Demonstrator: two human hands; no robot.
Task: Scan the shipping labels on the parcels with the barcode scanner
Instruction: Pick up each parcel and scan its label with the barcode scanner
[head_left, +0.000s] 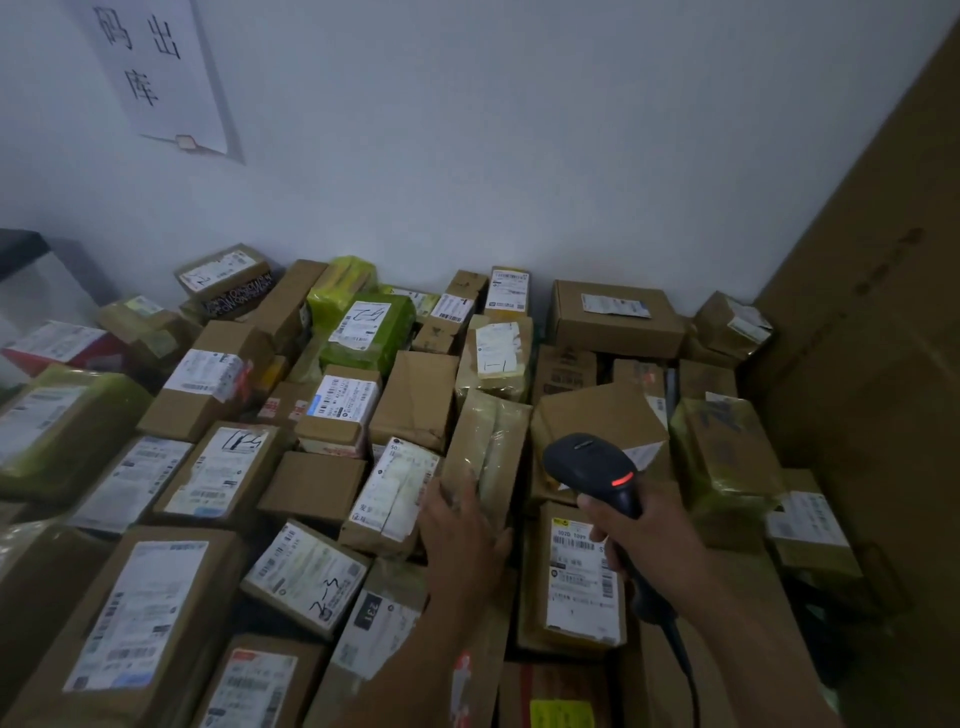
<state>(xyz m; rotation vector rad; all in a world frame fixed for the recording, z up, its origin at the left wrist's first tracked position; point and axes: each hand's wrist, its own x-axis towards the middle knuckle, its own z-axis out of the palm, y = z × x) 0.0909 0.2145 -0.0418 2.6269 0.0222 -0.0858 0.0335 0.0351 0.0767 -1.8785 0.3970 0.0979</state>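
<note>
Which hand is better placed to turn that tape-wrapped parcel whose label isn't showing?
Probably the left hand: it holds nothing and its fingers lie on the tape-wrapped parcel, which shows no label. The right hand is busy gripping the barcode scanner.

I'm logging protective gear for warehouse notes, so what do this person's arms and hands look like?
The left forearm and right forearm are bare to the frame's edge, no sleeves showing. The left hand and right hand wear no gloves; no watch, bracelet or ring is visible.
</note>
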